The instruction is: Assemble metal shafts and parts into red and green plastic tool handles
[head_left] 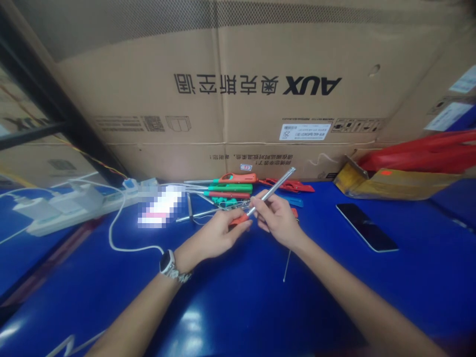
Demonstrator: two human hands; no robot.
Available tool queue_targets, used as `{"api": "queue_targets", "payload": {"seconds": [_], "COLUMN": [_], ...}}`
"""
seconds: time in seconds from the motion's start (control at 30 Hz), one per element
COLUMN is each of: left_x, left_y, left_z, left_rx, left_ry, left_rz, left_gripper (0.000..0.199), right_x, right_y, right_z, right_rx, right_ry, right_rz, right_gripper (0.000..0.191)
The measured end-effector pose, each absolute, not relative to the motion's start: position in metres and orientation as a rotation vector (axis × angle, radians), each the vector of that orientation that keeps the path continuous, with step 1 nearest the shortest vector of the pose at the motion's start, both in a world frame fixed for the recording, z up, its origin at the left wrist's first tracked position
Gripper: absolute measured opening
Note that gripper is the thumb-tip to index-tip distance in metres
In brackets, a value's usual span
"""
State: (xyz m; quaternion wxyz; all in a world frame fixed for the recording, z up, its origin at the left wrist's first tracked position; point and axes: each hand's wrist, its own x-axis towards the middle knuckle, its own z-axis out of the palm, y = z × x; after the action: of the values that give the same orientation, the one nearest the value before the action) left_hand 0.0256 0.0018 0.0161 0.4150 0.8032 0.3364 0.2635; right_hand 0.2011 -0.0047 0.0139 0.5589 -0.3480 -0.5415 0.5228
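Between my hands is a long-nosed lighter with a silver metal tube [279,183] slanting up to the right and an orange part [240,219] at its lower end. My left hand [217,233], with a watch at the wrist, is closed on the orange part. My right hand [277,218] pinches the silver tube just above it. Thin wires show behind the fingers. Beyond the hands lie an orange lighter [243,178], a green lighter [234,188] and other red and teal pieces. Below my right hand a thin metal rod [287,267] sticks out; its upper end is hidden.
A large cardboard box [148,94] walls off the back of the blue table [238,307]. Left are a power strip [48,225] with plugs, a white cable [111,228] and a blurred bright screen [159,208]. Right are a dark phone [366,228] and a yellow carton [405,184] holding red material.
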Motion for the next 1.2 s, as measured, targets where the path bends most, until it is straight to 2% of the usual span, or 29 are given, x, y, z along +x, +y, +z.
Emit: {"api": "queue_targets", "payload": {"seconds": [0.5,0.83,1.07,1.2], "left_x": [0.025,0.026,0.022,-0.009], "left_y": [0.001,0.001,0.010,0.003], "left_z": [0.017,0.016,0.017,0.025], "left_rx": [2.072,1.796,1.572,1.617], "left_ry": [0.875,0.857,0.854,0.979], "left_rz": [0.739,0.709,0.818,0.876], "left_gripper": [0.027,0.033,0.038,0.037], "right_x": [0.197,0.191,0.198,0.209], "right_y": [-0.004,0.002,-0.004,-0.003], "right_z": [0.013,0.004,-0.006,-0.007], "right_rx": [-0.833,-0.863,-0.883,-1.043], "right_ry": [-1.343,-1.351,-1.367,-1.523], "right_rz": [1.218,1.215,1.182,1.043], "right_gripper": [0.039,0.044,0.037,0.032]}}
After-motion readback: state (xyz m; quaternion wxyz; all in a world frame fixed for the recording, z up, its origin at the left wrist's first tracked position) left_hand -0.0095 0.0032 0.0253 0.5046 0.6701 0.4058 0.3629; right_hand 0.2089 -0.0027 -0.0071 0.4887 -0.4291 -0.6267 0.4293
